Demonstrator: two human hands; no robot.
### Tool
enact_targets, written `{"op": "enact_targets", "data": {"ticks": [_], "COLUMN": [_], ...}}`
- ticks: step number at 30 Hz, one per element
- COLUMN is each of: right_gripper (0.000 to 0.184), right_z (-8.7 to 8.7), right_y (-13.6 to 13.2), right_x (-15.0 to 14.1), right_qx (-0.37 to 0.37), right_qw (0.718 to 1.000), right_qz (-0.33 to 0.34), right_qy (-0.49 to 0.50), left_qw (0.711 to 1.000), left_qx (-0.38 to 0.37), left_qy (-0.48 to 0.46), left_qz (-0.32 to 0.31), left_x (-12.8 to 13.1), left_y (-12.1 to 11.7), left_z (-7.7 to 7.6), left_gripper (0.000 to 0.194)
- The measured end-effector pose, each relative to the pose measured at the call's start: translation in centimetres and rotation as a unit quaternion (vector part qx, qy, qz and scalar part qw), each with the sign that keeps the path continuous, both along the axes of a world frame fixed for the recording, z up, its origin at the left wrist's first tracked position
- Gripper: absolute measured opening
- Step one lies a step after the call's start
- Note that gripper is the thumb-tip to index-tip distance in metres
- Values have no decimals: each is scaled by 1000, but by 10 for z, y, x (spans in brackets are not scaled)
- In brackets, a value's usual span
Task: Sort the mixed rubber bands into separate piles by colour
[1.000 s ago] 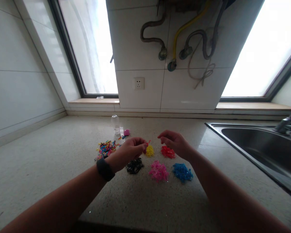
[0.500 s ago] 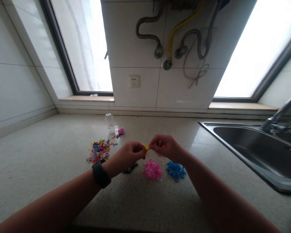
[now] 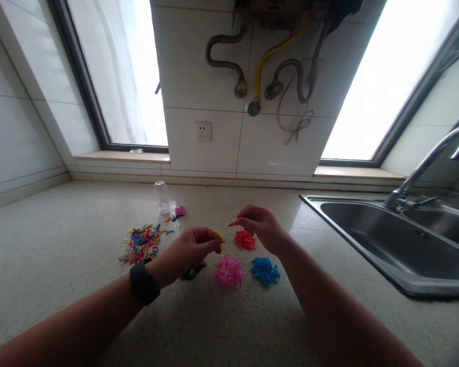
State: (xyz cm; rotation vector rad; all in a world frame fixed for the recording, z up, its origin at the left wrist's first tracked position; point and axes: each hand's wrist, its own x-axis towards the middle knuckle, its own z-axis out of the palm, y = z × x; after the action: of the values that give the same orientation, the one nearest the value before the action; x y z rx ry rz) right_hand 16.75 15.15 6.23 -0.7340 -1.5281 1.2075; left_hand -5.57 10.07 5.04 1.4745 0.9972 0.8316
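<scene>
- Head view, right hand (image 3: 257,223): the grip is narrow, thumb and forefinger pinching a red band (image 3: 233,223), whose free end points toward the left hand. The band is raised above the table (image 3: 229,326), near the red pile (image 3: 245,240).
- Head view, left hand (image 3: 196,245): the grip is narrow, thumb and forefinger drawn together beside the yellow pile (image 3: 221,236). A trace of red shows at the fingertips; whether it is a held piece cannot be told. A dark wristband (image 3: 144,282) is worn on this arm.
- Head view, sorted stock: the pink pile (image 3: 229,271) and the blue pile (image 3: 265,271) lie side by side, apart, on the near part of the table. The black pile (image 3: 193,271) is partly hidden by the left hand, as is the yellow pile.
- Head view, left part of the table: a mixed-colour pile (image 3: 142,243) lies beyond the wristband. Farther back are a clear container (image 3: 161,198), upright, and a small pink object (image 3: 180,210), with a few loose pieces (image 3: 173,219) near them.
- Head view, surroundings: a metal sink (image 3: 367,239) with a faucet (image 3: 421,173) is set at the right; a socket (image 3: 203,131) is on the tiled wall.
</scene>
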Motion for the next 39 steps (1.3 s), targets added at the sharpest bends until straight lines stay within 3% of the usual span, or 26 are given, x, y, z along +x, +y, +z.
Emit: {"op": "enact_targets", "data": {"ticks": [7, 15, 19, 27, 32, 39], "right_gripper": [22, 20, 20, 29, 28, 26], "right_z": [5, 7, 0, -45, -50, -51], "right_y": [-4, 1, 14, 61, 66, 67], "right_x": [2, 13, 26, 78, 98, 94], "right_qx": [-20, -10, -1, -52, -88, -74], "right_qw": [994, 993, 999, 977, 950, 940], "right_qz": [40, 38, 15, -71, -26, 24], "right_qy": [97, 112, 45, -192, -299, -331], "left_qw": [1000, 1000, 1000, 1000, 999, 998], "left_qx": [-21, -13, -18, 10, 24, 43], "left_qy": [-14, 5, 10, 20, 21, 33], "left_qz": [-4, -18, -18, -19, -30, -34], "left_x": [1, -1, -2, -3, -5, -5], "left_y": [-3, -1, -1, 1, 3, 4], "left_z": [5, 1, 1, -1, -5, -7], "left_gripper": [38, 38, 35, 32, 32, 34]}}
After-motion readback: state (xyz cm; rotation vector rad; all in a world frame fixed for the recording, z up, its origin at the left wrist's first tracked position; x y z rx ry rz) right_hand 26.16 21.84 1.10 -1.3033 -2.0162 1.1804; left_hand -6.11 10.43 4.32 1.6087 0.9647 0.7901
